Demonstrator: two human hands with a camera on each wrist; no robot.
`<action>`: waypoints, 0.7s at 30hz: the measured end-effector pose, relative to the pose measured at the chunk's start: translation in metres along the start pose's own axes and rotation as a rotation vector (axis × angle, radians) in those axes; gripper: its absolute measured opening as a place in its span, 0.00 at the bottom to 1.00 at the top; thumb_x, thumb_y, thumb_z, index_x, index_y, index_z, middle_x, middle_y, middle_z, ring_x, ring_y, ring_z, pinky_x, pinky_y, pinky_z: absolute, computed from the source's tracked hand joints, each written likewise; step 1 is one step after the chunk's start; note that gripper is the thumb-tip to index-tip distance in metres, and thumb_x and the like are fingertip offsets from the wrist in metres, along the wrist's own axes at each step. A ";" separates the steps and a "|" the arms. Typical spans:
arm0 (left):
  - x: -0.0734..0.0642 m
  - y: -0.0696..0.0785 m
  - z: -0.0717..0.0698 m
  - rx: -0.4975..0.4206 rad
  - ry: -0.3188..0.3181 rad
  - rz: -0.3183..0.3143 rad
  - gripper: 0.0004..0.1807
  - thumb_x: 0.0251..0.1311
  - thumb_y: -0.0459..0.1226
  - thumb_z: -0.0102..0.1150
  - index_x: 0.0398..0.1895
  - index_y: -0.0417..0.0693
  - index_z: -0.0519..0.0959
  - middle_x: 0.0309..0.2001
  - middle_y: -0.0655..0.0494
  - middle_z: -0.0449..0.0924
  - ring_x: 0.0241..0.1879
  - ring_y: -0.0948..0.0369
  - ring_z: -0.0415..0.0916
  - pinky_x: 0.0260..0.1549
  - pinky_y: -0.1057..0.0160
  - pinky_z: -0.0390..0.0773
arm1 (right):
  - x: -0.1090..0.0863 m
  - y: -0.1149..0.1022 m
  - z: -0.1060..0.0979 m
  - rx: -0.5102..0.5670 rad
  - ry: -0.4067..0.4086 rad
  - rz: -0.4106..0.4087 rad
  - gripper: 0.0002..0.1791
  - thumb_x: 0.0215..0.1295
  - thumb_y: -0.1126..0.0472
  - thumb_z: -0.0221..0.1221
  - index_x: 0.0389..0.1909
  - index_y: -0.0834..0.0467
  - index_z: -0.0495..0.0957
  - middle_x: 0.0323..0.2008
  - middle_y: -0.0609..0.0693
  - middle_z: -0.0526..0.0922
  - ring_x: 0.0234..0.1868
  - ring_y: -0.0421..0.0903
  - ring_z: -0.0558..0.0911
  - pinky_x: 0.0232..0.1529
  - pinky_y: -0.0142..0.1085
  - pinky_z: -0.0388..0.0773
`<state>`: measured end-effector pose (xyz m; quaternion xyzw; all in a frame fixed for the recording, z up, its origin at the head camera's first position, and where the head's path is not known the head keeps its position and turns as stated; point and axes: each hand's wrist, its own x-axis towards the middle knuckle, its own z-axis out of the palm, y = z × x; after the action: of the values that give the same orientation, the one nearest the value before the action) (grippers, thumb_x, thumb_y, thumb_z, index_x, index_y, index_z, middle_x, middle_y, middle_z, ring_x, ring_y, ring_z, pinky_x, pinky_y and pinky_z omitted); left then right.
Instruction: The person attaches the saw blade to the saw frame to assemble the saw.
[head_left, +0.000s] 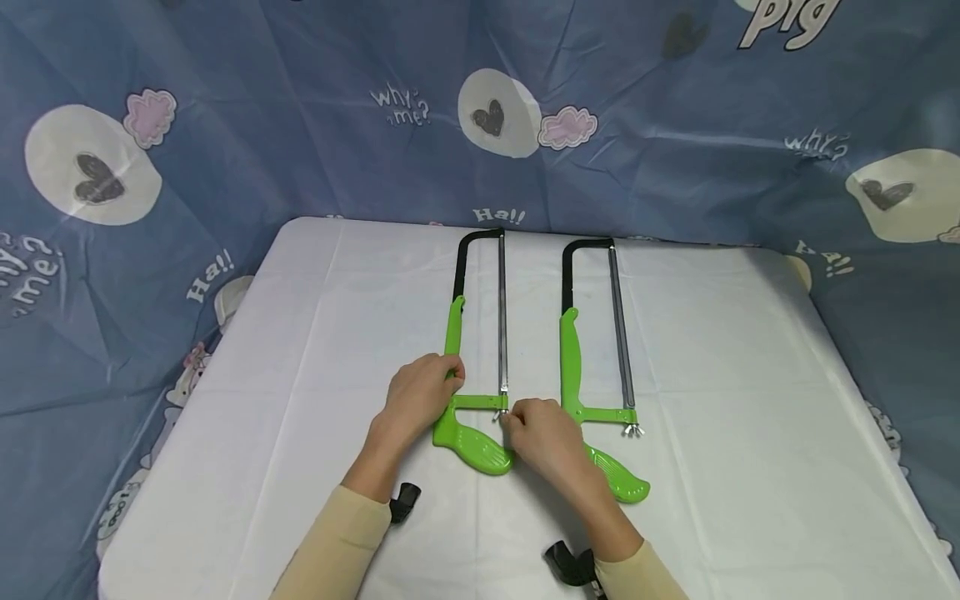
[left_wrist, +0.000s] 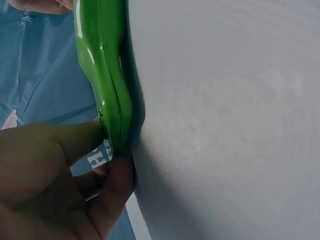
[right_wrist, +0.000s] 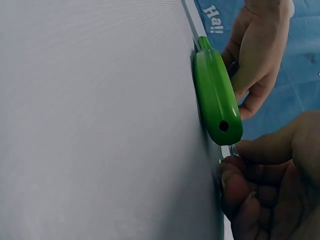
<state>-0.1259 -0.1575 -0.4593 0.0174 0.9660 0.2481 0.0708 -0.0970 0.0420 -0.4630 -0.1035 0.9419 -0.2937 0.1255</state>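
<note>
Two hacksaws with green handles and black front frames lie side by side on a white-covered table. My left hand (head_left: 423, 387) pinches the green spine of the left hacksaw (head_left: 480, 450) between thumb and fingers. At the near end of its blade (head_left: 502, 317), the thumb and fingers of my right hand (head_left: 547, 437) are at the small silver wing nut (right_wrist: 233, 149) and pinch it; the fingers partly hide it. The right hacksaw (head_left: 572, 358) lies just beyond my right hand, which covers part of its handle. Its own wing nut (head_left: 633, 431) shows plainly.
The white tablecloth (head_left: 750, 375) spreads around both saws. A blue printed curtain (head_left: 300, 125) hangs behind the table and along its sides. Black wrist-camera mounts (head_left: 573, 565) stick out beside both forearms.
</note>
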 end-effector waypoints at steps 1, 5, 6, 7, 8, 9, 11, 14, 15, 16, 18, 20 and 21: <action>0.000 0.000 -0.001 0.002 -0.001 -0.003 0.03 0.66 0.40 0.61 0.34 0.56 0.81 0.31 0.56 0.79 0.27 0.59 0.71 0.25 0.63 0.67 | 0.000 0.000 0.000 -0.011 0.009 0.001 0.18 0.67 0.55 0.58 0.15 0.50 0.76 0.13 0.43 0.73 0.18 0.41 0.70 0.21 0.35 0.65; -0.001 -0.002 -0.003 0.002 -0.022 -0.011 0.02 0.66 0.41 0.61 0.35 0.56 0.81 0.32 0.56 0.79 0.28 0.59 0.70 0.24 0.63 0.67 | 0.001 0.000 0.000 -0.021 0.032 -0.007 0.15 0.66 0.56 0.59 0.18 0.50 0.78 0.15 0.43 0.75 0.18 0.41 0.71 0.21 0.35 0.65; -0.002 -0.003 -0.004 0.000 -0.029 -0.011 0.02 0.66 0.41 0.62 0.35 0.56 0.81 0.32 0.56 0.78 0.27 0.59 0.70 0.24 0.63 0.67 | 0.001 0.001 0.000 -0.016 0.038 -0.010 0.14 0.65 0.56 0.59 0.19 0.50 0.80 0.17 0.43 0.77 0.19 0.41 0.71 0.22 0.34 0.66; -0.002 -0.004 -0.004 -0.001 -0.035 -0.011 0.02 0.65 0.42 0.62 0.36 0.56 0.81 0.32 0.56 0.78 0.27 0.60 0.70 0.24 0.63 0.67 | 0.001 0.002 0.000 -0.007 0.047 -0.013 0.12 0.65 0.56 0.59 0.21 0.50 0.81 0.18 0.43 0.78 0.20 0.40 0.71 0.22 0.34 0.67; -0.003 -0.004 -0.005 -0.006 -0.042 -0.012 0.02 0.65 0.42 0.62 0.36 0.56 0.81 0.31 0.56 0.77 0.27 0.60 0.69 0.24 0.64 0.66 | 0.001 0.003 -0.001 0.006 0.058 -0.019 0.10 0.65 0.56 0.59 0.24 0.50 0.82 0.19 0.43 0.78 0.20 0.40 0.72 0.22 0.34 0.67; -0.005 -0.005 -0.005 -0.013 -0.046 -0.015 0.03 0.64 0.43 0.63 0.36 0.56 0.81 0.31 0.56 0.76 0.27 0.60 0.69 0.24 0.64 0.66 | 0.001 0.004 -0.001 0.019 0.073 -0.027 0.09 0.65 0.56 0.60 0.26 0.50 0.83 0.20 0.42 0.79 0.21 0.40 0.72 0.23 0.34 0.68; -0.007 -0.007 -0.006 -0.029 -0.050 -0.020 0.05 0.64 0.45 0.63 0.38 0.57 0.82 0.31 0.56 0.74 0.27 0.59 0.67 0.24 0.63 0.65 | 0.002 0.005 -0.004 0.059 0.110 -0.044 0.06 0.66 0.56 0.60 0.32 0.51 0.84 0.21 0.42 0.79 0.21 0.39 0.72 0.24 0.34 0.69; -0.009 -0.009 -0.009 -0.048 -0.029 -0.026 0.06 0.64 0.46 0.63 0.39 0.57 0.83 0.31 0.56 0.72 0.28 0.59 0.66 0.25 0.63 0.65 | 0.004 0.009 -0.011 0.125 0.180 -0.077 0.06 0.66 0.56 0.61 0.39 0.52 0.85 0.23 0.42 0.79 0.23 0.38 0.74 0.27 0.34 0.71; -0.010 -0.009 -0.010 -0.045 -0.019 -0.025 0.07 0.64 0.46 0.63 0.40 0.57 0.83 0.32 0.56 0.72 0.28 0.59 0.66 0.25 0.63 0.65 | 0.005 0.010 -0.013 0.139 0.202 -0.090 0.07 0.67 0.56 0.61 0.41 0.53 0.85 0.24 0.43 0.80 0.24 0.38 0.75 0.29 0.34 0.72; -0.010 -0.010 -0.011 -0.041 -0.008 -0.024 0.07 0.64 0.46 0.63 0.41 0.57 0.83 0.33 0.56 0.72 0.29 0.59 0.66 0.25 0.63 0.66 | 0.005 0.012 -0.015 0.152 0.219 -0.100 0.09 0.67 0.56 0.61 0.43 0.53 0.84 0.26 0.43 0.81 0.26 0.39 0.76 0.31 0.35 0.74; -0.011 -0.009 -0.013 -0.022 0.010 -0.021 0.10 0.63 0.47 0.63 0.43 0.57 0.83 0.35 0.56 0.73 0.31 0.59 0.68 0.26 0.63 0.68 | 0.005 0.016 -0.020 0.159 0.253 -0.121 0.12 0.68 0.56 0.60 0.48 0.54 0.84 0.31 0.45 0.84 0.31 0.41 0.79 0.36 0.38 0.76; -0.012 -0.009 -0.015 0.001 0.023 -0.014 0.13 0.62 0.49 0.64 0.47 0.57 0.83 0.40 0.56 0.76 0.35 0.58 0.72 0.30 0.60 0.72 | 0.005 0.021 -0.025 0.142 0.279 -0.140 0.15 0.69 0.54 0.59 0.53 0.53 0.83 0.40 0.47 0.86 0.40 0.44 0.83 0.44 0.42 0.79; -0.013 -0.010 -0.016 0.010 0.032 -0.010 0.16 0.61 0.50 0.64 0.49 0.57 0.83 0.43 0.56 0.78 0.39 0.57 0.74 0.32 0.58 0.75 | 0.005 0.024 -0.027 0.128 0.287 -0.144 0.17 0.70 0.52 0.58 0.56 0.51 0.82 0.45 0.47 0.87 0.45 0.46 0.83 0.48 0.44 0.79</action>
<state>-0.1156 -0.1745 -0.4489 0.0088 0.9683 0.2433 0.0564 -0.1124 0.0742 -0.4559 -0.1194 0.9198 -0.3729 -0.0255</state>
